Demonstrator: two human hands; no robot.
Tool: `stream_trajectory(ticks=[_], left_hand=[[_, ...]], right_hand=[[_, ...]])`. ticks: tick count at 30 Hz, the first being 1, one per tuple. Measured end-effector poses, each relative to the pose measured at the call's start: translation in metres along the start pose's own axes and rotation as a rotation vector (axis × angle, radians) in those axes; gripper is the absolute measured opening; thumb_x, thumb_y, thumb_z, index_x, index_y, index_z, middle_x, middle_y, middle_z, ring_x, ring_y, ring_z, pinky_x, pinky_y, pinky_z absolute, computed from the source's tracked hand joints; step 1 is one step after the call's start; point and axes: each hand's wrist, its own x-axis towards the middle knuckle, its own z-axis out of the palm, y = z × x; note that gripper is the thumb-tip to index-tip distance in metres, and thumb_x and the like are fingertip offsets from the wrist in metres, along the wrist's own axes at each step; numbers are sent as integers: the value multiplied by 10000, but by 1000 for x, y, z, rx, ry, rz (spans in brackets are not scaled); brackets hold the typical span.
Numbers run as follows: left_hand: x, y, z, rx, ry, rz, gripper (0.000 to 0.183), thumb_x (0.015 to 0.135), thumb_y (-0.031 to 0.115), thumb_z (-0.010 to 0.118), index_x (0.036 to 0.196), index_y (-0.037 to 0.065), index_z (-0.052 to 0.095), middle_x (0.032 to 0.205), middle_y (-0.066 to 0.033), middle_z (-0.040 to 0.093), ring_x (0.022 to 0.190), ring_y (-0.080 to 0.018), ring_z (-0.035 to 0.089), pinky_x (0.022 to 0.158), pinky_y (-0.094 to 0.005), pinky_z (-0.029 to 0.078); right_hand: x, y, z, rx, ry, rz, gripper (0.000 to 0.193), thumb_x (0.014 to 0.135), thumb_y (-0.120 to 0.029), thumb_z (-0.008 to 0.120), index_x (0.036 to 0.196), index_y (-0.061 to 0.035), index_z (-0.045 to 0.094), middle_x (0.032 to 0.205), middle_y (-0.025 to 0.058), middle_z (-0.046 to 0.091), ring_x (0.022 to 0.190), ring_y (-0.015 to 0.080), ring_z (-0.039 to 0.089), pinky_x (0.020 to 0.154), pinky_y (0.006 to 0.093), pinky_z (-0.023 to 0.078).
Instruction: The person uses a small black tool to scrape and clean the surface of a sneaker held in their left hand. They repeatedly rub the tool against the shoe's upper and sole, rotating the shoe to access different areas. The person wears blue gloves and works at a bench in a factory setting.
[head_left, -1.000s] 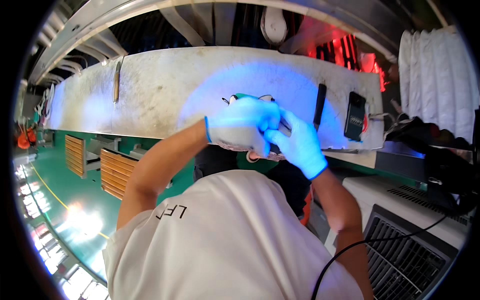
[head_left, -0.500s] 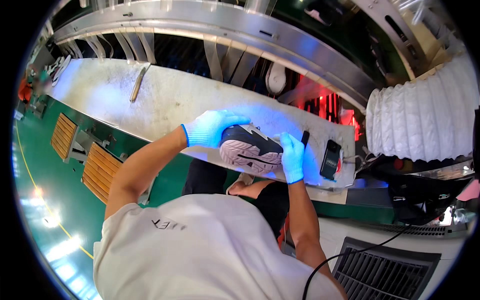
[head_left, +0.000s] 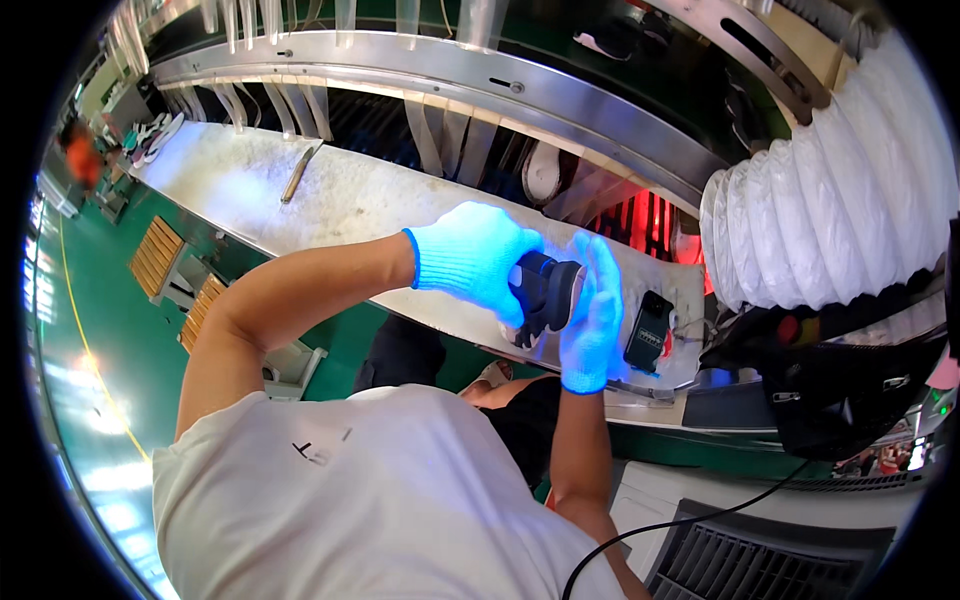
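A dark sneaker point(head_left: 549, 294) with a pale sole is held over the front edge of the long worktable point(head_left: 370, 195). My left hand point(head_left: 475, 258), in a white knitted glove lit blue, is closed around the sneaker from its left side and hides part of it. My right hand point(head_left: 592, 318), gloved the same way, stands upright at the sneaker's right end. Its fingers are stretched out along the sole; whether the palm presses on it I cannot tell.
A phone point(head_left: 650, 332) lies right of my hands. Farther left on the table is a thin metal-and-wood tool point(head_left: 300, 173). Behind runs a metal-framed conveyor point(head_left: 440, 75) with clear strips and a pale shoe point(head_left: 543, 172) inside. A white ribbed duct point(head_left: 830, 210) bulges at right.
The sneaker has been turned from sole-facing-me to end-on toward the right. My right hand has gone from gripping its end to flat, stretched fingers. My left hand has shifted right.
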Motion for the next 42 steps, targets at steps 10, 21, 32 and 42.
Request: stream_trajectory(ticks=[10, 21, 32, 42], left_hand=[[12, 23, -2, 48, -5, 91, 752, 701, 521, 983, 1309, 123, 788, 1049, -148, 832, 896, -394, 804, 817, -462, 641], [56, -85, 4, -226, 353, 289, 904, 657, 335, 1054, 1456, 64, 730, 1472, -221, 686, 1294, -417, 724, 1078, -470, 608], [-7, -24, 172, -1208, 596, -341, 1220, 753, 270, 1051, 1720, -45, 377, 1444, -293, 735, 1285, -339, 756, 1104, -430, 587], [-173, 11, 225, -1380, 262, -464, 998, 829, 136, 1015, 1672, -3, 499, 1451, -136, 717, 1324, -198, 678, 1159, -403, 556]], right_hand=[[-5, -14, -19, -266, -159, -268, 802, 897, -488, 918, 1481, 14, 695, 1456, 183, 722, 1389, 323, 650, 1152, 459, 542], [20, -25, 33, -504, 254, -70, 358, 1041, -153, 782, 1344, 38, 793, 1168, 69, 810, 1001, 129, 717, 851, 277, 562], [-8, -32, 78, -749, 192, -73, 325, 1017, -181, 831, 1248, 17, 719, 1196, 103, 731, 1113, 189, 703, 1014, 347, 556], [-169, -11, 49, -848, -398, 13, 619, 818, -204, 995, 1347, -18, 735, 1225, 184, 723, 1076, 366, 750, 925, 440, 634]])
